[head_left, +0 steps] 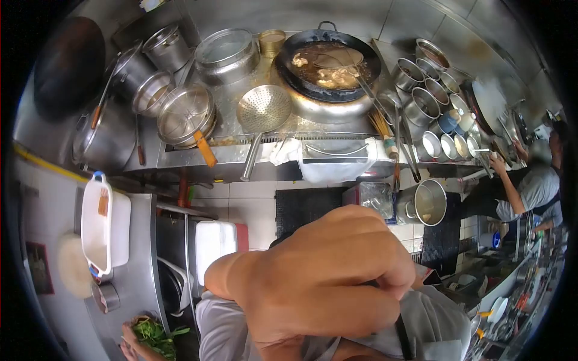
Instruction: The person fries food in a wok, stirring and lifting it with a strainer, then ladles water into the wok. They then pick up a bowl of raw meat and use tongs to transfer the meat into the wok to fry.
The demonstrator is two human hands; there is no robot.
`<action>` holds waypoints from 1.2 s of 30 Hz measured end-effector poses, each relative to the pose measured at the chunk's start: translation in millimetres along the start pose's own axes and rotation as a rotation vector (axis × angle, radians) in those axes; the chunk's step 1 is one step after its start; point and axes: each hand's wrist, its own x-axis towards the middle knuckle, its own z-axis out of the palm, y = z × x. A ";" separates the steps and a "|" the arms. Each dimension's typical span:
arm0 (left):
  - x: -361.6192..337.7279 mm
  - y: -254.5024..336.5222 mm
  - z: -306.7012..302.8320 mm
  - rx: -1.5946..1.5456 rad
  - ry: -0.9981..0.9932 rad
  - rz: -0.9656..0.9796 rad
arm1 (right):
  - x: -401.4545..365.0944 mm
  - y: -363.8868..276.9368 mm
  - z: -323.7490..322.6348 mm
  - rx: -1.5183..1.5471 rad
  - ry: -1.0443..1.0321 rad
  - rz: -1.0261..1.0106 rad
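Close to the camera and in front of my chest is my left hand point(325, 274), back of the hand up, fingers curled toward the thumb. Whatever the curled fingers hold, if anything, is hidden. Below it, at the bottom edge, a little skin of what seems to be my right arm point(358, 350) shows; the fingers of that hand are out of sight. Beyond my hands, a black wok point(289, 75) on the stove contains dark liquid, pale food pieces and a round wire strainer point(338, 58). A perforated ladle point(264, 108) lies on the stovetop, its handle over the front edge.
Steel pots point(111, 135) and an orange-handled strainer point(186, 111) stand at left. Several metal containers point(422, 107) are at right. A co-worker point(527, 186) stands far right. Another person's hand point(129, 343) touches leafy greens point(155, 337) at lower left. A white tub point(120, 228) rests on the left counter.
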 end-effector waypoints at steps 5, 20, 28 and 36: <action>-9.6 8.5 -23.7 -0.041 -0.006 -0.055 | -73.6 134.2 119.2 -0.163 -0.221 0.317; -160.4 -255.8 -26.8 0.092 -0.311 -0.814 | -123.3 44.7 146.1 -0.024 -0.289 0.359; -378.4 -384.7 -24.7 0.624 -0.581 -1.079 | -166.9 83.2 135.5 0.081 -0.099 0.090; -456.1 -372.0 -49.3 0.999 -0.819 -1.092 | -232.4 188.8 153.5 0.017 -0.332 0.390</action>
